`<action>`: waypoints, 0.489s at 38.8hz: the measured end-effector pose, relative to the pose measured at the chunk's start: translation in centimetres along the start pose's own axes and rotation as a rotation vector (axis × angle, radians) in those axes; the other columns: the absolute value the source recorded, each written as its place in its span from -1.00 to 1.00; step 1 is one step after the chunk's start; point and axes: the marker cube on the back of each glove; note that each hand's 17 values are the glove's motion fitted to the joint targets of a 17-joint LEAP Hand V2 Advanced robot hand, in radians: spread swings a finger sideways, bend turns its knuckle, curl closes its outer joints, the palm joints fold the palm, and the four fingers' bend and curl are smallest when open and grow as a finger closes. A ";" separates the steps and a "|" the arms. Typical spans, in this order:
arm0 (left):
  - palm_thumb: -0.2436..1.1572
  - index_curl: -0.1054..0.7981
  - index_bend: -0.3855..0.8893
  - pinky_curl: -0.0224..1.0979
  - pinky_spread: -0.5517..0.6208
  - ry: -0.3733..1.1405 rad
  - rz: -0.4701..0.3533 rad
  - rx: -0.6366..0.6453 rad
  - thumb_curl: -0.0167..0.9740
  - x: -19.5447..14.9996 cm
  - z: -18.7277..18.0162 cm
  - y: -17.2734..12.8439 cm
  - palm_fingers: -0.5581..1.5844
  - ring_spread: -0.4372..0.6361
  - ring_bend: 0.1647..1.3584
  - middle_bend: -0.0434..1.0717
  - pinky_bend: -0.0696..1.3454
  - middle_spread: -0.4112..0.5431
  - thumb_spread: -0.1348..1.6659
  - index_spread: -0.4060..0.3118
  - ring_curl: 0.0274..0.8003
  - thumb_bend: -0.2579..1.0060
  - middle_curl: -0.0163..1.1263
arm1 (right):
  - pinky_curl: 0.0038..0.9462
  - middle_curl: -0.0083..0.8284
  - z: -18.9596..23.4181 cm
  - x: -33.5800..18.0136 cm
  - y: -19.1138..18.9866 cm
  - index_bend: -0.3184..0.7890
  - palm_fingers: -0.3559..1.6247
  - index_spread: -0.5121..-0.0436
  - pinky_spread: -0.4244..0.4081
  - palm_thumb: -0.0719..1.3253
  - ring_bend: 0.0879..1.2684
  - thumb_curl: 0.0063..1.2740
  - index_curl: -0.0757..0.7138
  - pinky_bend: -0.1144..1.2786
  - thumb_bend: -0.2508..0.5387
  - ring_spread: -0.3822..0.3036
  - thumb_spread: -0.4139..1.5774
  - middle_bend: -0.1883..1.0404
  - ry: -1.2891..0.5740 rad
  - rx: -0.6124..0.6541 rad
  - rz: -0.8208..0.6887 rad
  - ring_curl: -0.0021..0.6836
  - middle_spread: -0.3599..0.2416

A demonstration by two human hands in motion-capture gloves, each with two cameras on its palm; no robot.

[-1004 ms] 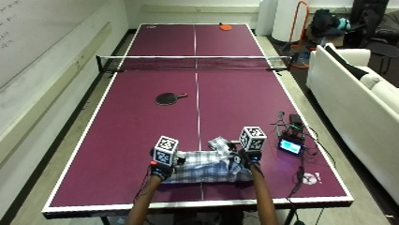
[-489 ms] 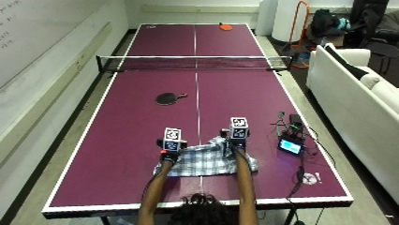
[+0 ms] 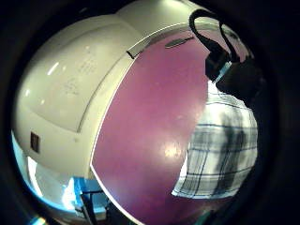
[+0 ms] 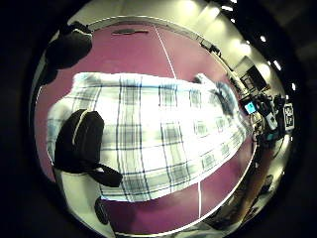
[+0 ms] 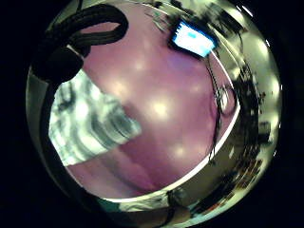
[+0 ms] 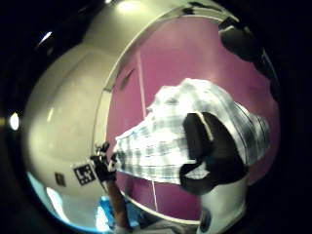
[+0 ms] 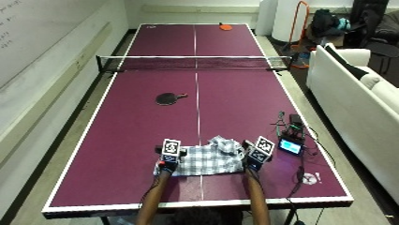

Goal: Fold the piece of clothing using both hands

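Note:
A blue-and-white plaid cloth (image 7: 203, 160) lies bunched on the purple table (image 7: 124, 140) close to its near edge, with a rumpled lump at its far right. My left hand (image 7: 166, 164) is at the cloth's left edge and my right hand (image 7: 253, 164) at its right edge. In the left thumb side view a thumb (image 4: 79, 141) lies over the plaid cloth (image 4: 163, 134) near its edge. The right thumb side view shows the same, a thumb (image 6: 209, 151) curled over the cloth (image 6: 156, 136). Each hand pinches its side of the fabric.
A black paddle (image 7: 168, 98) lies mid-table and a red paddle (image 7: 225, 27) sits at the far end beyond the net (image 7: 193, 62). A small device with a lit screen (image 7: 291, 146) and cables (image 7: 305, 176) sit right of my right hand. A white sofa (image 7: 355, 93) stands to the right.
Both hands reached away over the cloth half a second ago and have since drawn back toward the near edge, now sitting at the cloth's two sides.

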 end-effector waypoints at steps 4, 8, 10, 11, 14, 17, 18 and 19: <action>0.24 0.12 -0.21 -0.17 -0.23 0.005 0.120 -0.296 -0.47 1.2 1.6 4.0 0.24 -0.60 -0.39 -0.63 -0.39 -0.68 0.58 -0.47 -0.04 -0.64 -0.19 | -0.14 -0.01 2.3 2.7 2.5 -0.36 0.02 -0.23 -0.12 0.16 -0.37 -0.59 -0.06 -0.01 -0.52 -0.33 0.56 -0.31 0.070 -0.140 0.134 0.08 -0.45; 0.05 0.15 -0.13 -0.14 -0.08 0.043 0.180 -0.474 -0.53 1.8 3.4 5.9 0.04 -0.40 -0.50 -0.76 -0.38 -0.51 0.58 -0.41 -0.04 -0.69 -0.24 | -0.12 -0.04 4.3 3.2 3.4 -0.45 -0.16 -0.10 0.08 -0.04 -0.29 -0.62 -0.19 0.06 -0.56 -0.11 0.58 -0.41 0.124 -0.201 0.149 0.12 -0.26; -0.11 0.13 -0.17 -0.13 0.02 0.104 0.176 -0.501 -0.60 2.1 4.1 6.2 -0.04 -0.29 -0.52 -0.73 -0.35 -0.41 0.63 -0.35 -0.05 -0.72 -0.25 | -0.12 -0.06 4.9 3.4 3.5 -0.45 -0.19 -0.05 0.18 -0.08 -0.21 -0.63 -0.25 0.08 -0.52 -0.06 0.58 -0.43 0.158 -0.186 0.155 0.14 -0.17; -0.18 0.13 -0.18 -0.13 0.05 0.135 0.167 -0.503 -0.63 2.3 4.3 6.1 -0.06 -0.25 -0.51 -0.75 -0.33 -0.37 0.65 -0.32 -0.05 -0.72 -0.27 | -0.13 -0.08 5.1 3.5 3.4 -0.47 -0.17 -0.02 0.21 -0.10 -0.11 -0.63 -0.30 0.08 -0.50 -0.11 0.58 -0.44 0.181 -0.173 0.162 0.18 -0.15; -0.28 0.10 -0.18 -0.16 0.13 0.179 0.136 -0.493 -0.67 3.1 4.5 5.7 -0.07 -0.15 -0.50 -0.74 -0.32 -0.30 0.69 -0.28 -0.11 -0.68 -0.33 | -0.17 0.03 5.0 4.1 2.9 -0.58 0.08 0.00 0.04 -0.08 0.08 -0.62 -0.44 0.06 -0.41 -0.31 0.59 -0.12 0.266 -0.113 0.176 0.22 -0.27; -0.36 0.09 -0.18 -0.17 0.25 0.172 0.134 -0.524 -0.69 4.6 4.2 5.7 -0.11 -0.05 -0.47 -0.70 -0.34 -0.23 0.71 -0.23 -0.13 -0.65 -0.36 | -0.25 0.12 4.4 5.4 1.8 -0.50 0.29 -0.06 -0.18 0.00 0.14 -0.61 -0.53 -0.01 -0.34 -0.46 0.61 0.14 0.354 -0.048 0.201 0.16 -0.40; -0.38 0.08 -0.18 -0.18 0.28 0.172 0.140 -0.540 -0.70 5.2 4.1 5.8 -0.11 -0.02 -0.46 -0.69 -0.33 -0.21 0.72 -0.23 -0.13 -0.64 -0.36 | -0.26 0.15 4.1 5.9 1.5 -0.44 0.36 -0.07 -0.25 0.03 0.15 -0.60 -0.53 -0.04 -0.32 -0.49 0.61 0.21 0.367 -0.041 0.216 0.17 -0.43; -0.39 0.07 -0.18 -0.18 0.30 0.174 0.146 -0.550 -0.70 5.8 3.9 5.9 -0.11 0.00 -0.44 -0.68 -0.33 -0.20 0.73 -0.22 -0.13 -0.64 -0.37 | -0.26 0.16 3.8 6.4 1.3 -0.34 0.41 -0.09 -0.31 0.09 0.15 -0.59 -0.49 -0.06 -0.28 -0.50 0.61 0.22 0.360 -0.042 0.231 0.19 -0.46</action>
